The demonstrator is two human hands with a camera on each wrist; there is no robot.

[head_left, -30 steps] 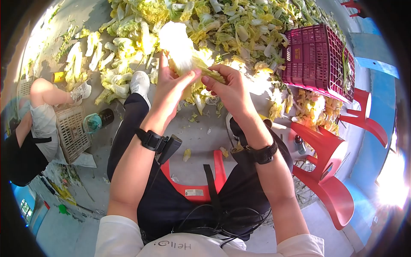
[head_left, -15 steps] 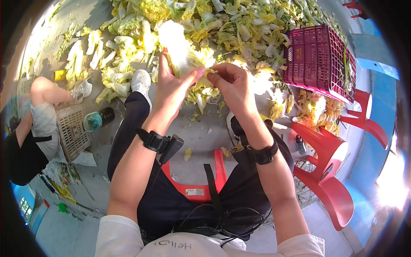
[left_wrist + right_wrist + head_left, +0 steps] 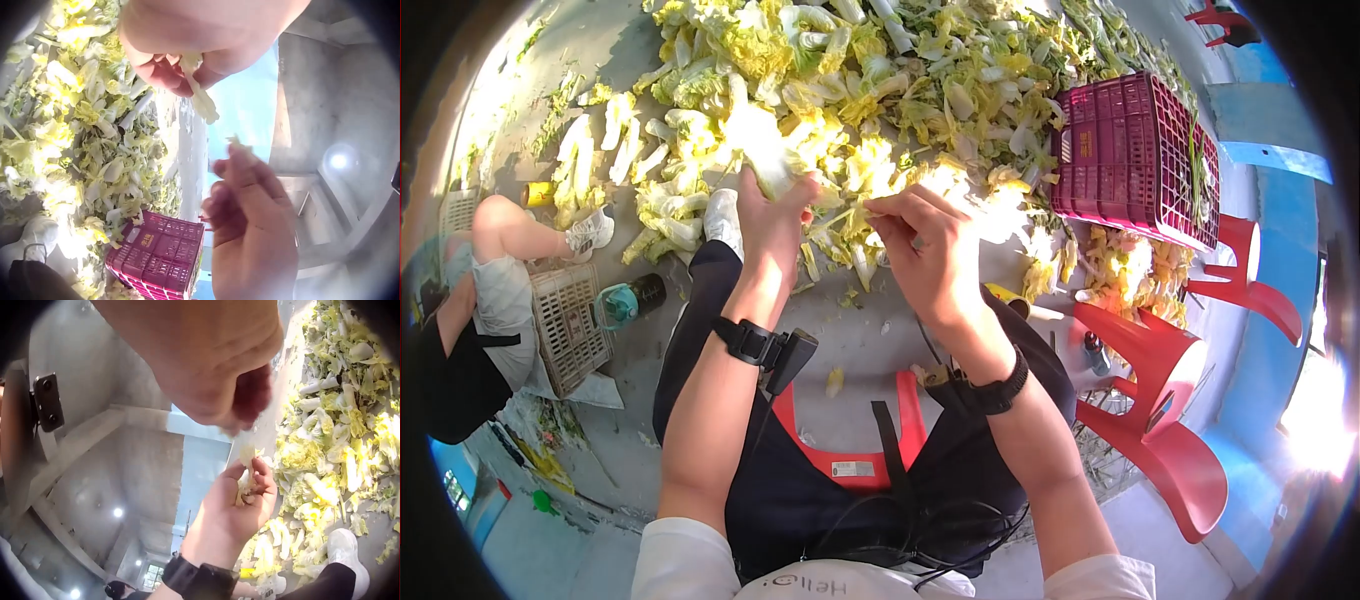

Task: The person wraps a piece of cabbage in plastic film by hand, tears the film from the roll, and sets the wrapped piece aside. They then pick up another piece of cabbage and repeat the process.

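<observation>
My left hand (image 3: 768, 228) grips a pale cabbage leaf (image 3: 203, 100); in the left wrist view a ragged strip of it sticks out past the curled fingers. In the head view the leaf's broad white part is washed out by sunlight. A short way to the right, my right hand (image 3: 932, 250) pinches a small leaf scrap (image 3: 237, 142) between thumb and forefinger. The two hands are apart. Beyond them spreads a heap of yellow-green cabbage leaves (image 3: 820, 60) on the floor.
A magenta crate (image 3: 1108, 150) stands right of the heap, with red plastic chairs (image 3: 1145, 370) nearer. At left, another person's leg (image 3: 520, 230) is beside a beige crate (image 3: 572, 310) and a teal bottle (image 3: 618, 305). Loose leaves (image 3: 575, 160) lie on the grey floor.
The hands were close together at one large upright cabbage leaf. Now the right hand has drawn away holding a small scrap, and the left hand has lowered and turned with its leaf.
</observation>
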